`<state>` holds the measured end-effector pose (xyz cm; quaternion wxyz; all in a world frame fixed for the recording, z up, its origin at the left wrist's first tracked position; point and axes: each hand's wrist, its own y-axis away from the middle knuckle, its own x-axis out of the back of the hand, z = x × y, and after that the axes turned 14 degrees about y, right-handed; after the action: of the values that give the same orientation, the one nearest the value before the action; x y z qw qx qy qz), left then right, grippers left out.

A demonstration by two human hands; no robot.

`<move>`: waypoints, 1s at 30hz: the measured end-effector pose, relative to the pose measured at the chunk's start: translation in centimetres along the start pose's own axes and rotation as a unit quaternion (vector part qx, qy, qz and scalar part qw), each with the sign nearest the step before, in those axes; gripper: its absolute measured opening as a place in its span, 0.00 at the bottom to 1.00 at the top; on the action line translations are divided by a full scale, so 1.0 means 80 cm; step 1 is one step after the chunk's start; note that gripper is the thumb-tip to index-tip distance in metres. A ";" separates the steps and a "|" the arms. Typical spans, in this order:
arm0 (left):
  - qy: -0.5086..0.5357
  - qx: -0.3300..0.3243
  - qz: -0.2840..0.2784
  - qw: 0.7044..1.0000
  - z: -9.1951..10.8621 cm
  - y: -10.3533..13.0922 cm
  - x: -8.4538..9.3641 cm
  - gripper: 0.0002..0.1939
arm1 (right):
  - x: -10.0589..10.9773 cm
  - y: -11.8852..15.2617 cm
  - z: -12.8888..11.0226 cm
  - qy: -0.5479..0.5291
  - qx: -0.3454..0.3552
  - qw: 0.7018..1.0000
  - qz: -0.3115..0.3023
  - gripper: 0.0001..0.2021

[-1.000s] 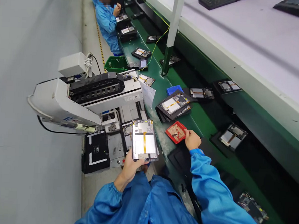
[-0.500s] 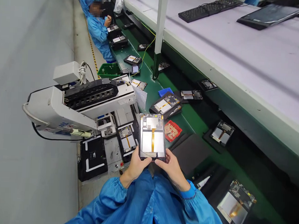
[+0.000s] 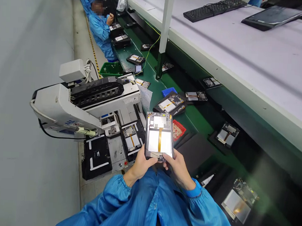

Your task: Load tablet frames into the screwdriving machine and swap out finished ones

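Between my two hands is an opened tablet, its circuit board at the far end, silver battery in the middle and an orange ribbon cable running down it. My left hand grips the near left corner, thumb along the bottom edge. On the near right corner my right hand is closed, its thumb lying on the lower edge of the tablet and other fingers partly hidden beneath. Left of the held tablet, another opened tablet lies in a black fixture on the white machine.
A black fixture plate with white strips sits at the machine's front. Stacked tablets, a red tray and black foam sheets lie on the green bench. A white shelf overhangs the right. A co-worker sits farther along.
My right thumb has moved onto the tablet's lower edge, and a right fingertip now shows below it. The view has shifted slightly; both hands still hold the tablet.
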<state>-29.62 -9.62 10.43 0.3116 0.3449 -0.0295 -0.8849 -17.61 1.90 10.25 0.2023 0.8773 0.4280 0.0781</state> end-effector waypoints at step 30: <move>0.064 -0.068 0.177 0.980 0.013 0.058 0.048 0.30 | -0.046 -0.035 0.006 0.049 -0.017 0.972 -0.227 0.22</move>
<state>-30.00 -15.69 10.22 0.4870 0.3680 -0.0098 -0.7921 -21.81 0.42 8.77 0.2089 0.7487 0.6241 0.0802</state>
